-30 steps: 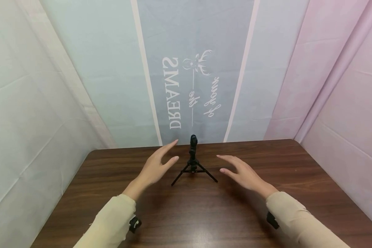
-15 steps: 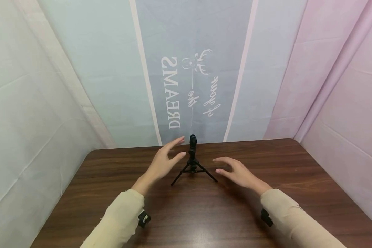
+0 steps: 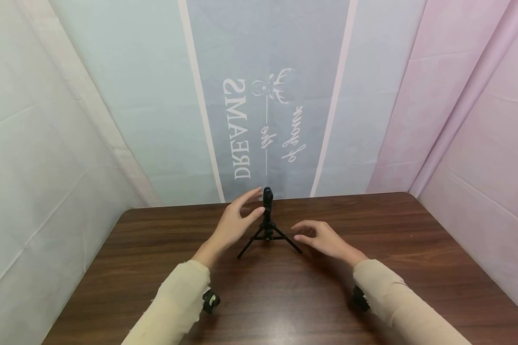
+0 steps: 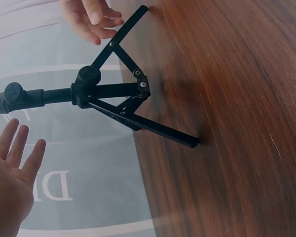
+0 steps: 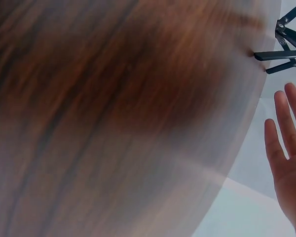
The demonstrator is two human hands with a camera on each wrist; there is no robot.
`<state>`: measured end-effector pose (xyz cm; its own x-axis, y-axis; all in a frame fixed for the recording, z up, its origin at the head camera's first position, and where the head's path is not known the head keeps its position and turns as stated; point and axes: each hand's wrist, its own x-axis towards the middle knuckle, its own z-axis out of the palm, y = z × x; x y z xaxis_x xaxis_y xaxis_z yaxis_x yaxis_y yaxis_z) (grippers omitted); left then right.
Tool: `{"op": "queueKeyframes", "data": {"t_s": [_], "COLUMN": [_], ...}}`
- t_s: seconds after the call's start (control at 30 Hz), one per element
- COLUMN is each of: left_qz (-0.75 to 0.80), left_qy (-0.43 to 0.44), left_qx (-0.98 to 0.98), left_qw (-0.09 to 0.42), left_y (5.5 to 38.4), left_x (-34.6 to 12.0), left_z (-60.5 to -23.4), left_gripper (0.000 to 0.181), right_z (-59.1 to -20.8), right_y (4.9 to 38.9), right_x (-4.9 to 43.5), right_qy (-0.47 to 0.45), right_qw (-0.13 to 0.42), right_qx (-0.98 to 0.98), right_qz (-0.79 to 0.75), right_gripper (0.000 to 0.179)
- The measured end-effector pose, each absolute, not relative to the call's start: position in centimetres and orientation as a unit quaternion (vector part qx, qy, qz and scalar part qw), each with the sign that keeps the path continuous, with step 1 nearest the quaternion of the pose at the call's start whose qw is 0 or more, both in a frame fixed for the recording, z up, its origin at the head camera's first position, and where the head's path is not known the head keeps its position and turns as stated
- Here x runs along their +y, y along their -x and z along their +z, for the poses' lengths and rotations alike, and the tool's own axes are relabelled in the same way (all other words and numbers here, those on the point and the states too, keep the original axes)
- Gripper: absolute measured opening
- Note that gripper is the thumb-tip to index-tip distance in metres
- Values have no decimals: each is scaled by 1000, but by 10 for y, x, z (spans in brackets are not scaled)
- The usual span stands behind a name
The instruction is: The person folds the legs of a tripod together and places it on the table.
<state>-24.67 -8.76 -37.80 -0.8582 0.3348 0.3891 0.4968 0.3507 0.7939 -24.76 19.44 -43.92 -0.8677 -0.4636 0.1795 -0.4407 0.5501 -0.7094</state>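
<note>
A small black tripod [image 3: 267, 224] stands upright on the wooden table with its legs spread. My left hand [image 3: 233, 223] is at the left of its upper column, thumb tip right by the column; whether it touches I cannot tell. In the left wrist view, the fingers of this hand [image 4: 12, 192] are extended and spread beside the tripod's column [image 4: 56, 96]. My right hand [image 3: 325, 239] hovers to the right of the tripod, fingers loosely bent and holding nothing. The right wrist view has its fingers [image 5: 286, 123] apart from the tripod's legs [image 5: 274, 56].
The brown wooden table [image 3: 280, 297] ends just behind the tripod. A blue-grey cloth backdrop [image 3: 276, 48] with mirrored white lettering hangs behind it. Pale cloth walls [image 3: 39, 158] close off both sides. A dark device [image 3: 211, 301] is strapped at the left wrist.
My left hand has moved right, up close to the tripod's column. The right hand has drifted left toward the tripod, its fingers bending a little more. The tripod stays in place.
</note>
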Motion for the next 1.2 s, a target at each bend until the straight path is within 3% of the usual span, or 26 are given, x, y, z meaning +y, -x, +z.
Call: {"op": "queueKeyframes", "data": {"t_s": [0.43, 0.77, 1.2], "left_qz": [-541, -529, -534], "left_qy": [227, 209, 193], "left_qx": [-807, -821, -822], "left_qw": [70, 41, 43], "left_y": [255, 258, 265], "left_x": [-72, -68, -64], "left_z": [-374, -371, -364], "left_gripper": [48, 58, 44], "right_z": [-444, -447, -450], "right_y": [253, 255, 254], "right_x": [188, 185, 187], "right_qy": [257, 258, 269], "right_qw": [56, 90, 92], "right_qx": [876, 874, 877], "right_qz": [-404, -403, -388], "right_gripper": [28, 30, 24]}}
